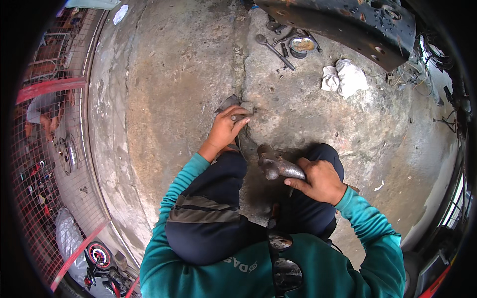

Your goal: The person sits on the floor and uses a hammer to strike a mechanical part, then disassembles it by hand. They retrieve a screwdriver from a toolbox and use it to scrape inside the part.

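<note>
My left hand (226,130) is closed around a short metal rod (240,117), like a punch, low over the concrete floor. Just beyond its fingers lies a dark flat piece (228,103), partly hidden by the hand. A small greyish lump (247,107) rests beside it at the floor seam. In my right hand (322,181) is a hammer (273,166), gripped near its worn metal head. The hammer head hangs between my knees, apart from the rod.
A long dark steel beam with holes (343,25) juts in at the upper right. Near it lie a ratchet wrench (275,51), a round tin (302,46) and white rags (346,78). Along the left runs a wire mesh fence (42,149), with a person (47,111) behind it.
</note>
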### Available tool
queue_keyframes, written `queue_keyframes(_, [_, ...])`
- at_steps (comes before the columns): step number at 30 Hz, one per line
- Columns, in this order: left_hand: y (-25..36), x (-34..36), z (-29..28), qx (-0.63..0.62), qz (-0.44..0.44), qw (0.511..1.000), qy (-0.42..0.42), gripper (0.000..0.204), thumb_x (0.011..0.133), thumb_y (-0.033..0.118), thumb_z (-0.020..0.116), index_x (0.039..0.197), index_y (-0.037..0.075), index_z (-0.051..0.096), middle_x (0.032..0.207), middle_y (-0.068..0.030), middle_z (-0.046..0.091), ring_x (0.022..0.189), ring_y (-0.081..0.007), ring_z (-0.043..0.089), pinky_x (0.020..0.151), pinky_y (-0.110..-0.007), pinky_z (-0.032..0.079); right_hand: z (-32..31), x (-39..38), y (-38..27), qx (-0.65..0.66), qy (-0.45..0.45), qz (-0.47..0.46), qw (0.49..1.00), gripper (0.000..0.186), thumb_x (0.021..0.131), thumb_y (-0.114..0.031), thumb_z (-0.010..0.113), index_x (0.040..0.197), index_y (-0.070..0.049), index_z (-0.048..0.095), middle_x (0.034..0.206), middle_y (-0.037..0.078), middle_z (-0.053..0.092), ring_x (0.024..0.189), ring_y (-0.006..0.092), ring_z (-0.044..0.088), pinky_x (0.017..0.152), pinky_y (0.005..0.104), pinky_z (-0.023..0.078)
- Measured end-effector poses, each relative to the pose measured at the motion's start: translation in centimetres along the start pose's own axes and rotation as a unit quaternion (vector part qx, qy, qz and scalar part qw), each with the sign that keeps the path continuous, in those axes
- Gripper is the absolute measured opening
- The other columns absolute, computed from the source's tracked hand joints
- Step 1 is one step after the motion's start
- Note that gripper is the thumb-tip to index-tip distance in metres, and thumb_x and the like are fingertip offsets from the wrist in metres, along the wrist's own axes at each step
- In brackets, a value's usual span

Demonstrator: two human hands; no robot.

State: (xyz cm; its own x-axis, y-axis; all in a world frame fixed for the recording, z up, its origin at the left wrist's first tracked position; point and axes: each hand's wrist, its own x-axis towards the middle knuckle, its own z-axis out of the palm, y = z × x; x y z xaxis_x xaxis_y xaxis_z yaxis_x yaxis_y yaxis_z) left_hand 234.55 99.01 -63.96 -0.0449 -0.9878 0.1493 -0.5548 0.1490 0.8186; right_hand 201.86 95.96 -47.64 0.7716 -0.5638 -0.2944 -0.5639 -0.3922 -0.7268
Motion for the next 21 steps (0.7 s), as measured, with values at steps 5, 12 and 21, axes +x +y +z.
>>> queue_keyframes(5, [1.7,-0.6,-1.0,-0.043,-0.054,0.996,0.051,0.020,0.096,0.013,0.077,0.112,0.002,0.076,0.115,-0.0148,0.076,0.105,-0.0346,0.074,0.093,-0.042,0.058,0.4,-2.5,1.1,0.014,0.001,0.074,0.997,0.053,0.093,-0.051,0.077,0.095,0.000,0.067,0.066,0.024,0.062,0.070,0.0470,0.067,0.063,0.0530,0.051])
queue_keyframes(12, [1.6,-1.0,1.0,-0.012,-0.015,1.000,0.001,0.021,0.094,0.018,0.080,0.109,0.003,0.076,0.115,-0.0154,0.076,0.105,-0.0358,0.073,0.093,-0.044,0.058,1.0,-6.0,1.9,0.023,-0.020,0.162,0.986,0.051,0.094,-0.050,0.077,0.099,0.001,0.069,0.074,0.025,0.067,0.075,0.0483,0.069,0.068,0.0541,0.053])
queue_keyframes(21, [1.9,3.2,0.8,0.141,-0.068,0.980,-0.119,0.032,0.096,0.034,0.077,0.103,0.003,0.079,0.114,-0.0143,0.076,0.094,-0.0386,0.073,0.085,-0.044,0.058,-0.5,-8.0,0.2,0.065,0.025,0.115,0.991,0.043,0.089,-0.036,0.084,0.102,0.003,0.068,0.074,0.026,0.065,0.070,0.0456,0.067,0.066,0.0496,0.051])
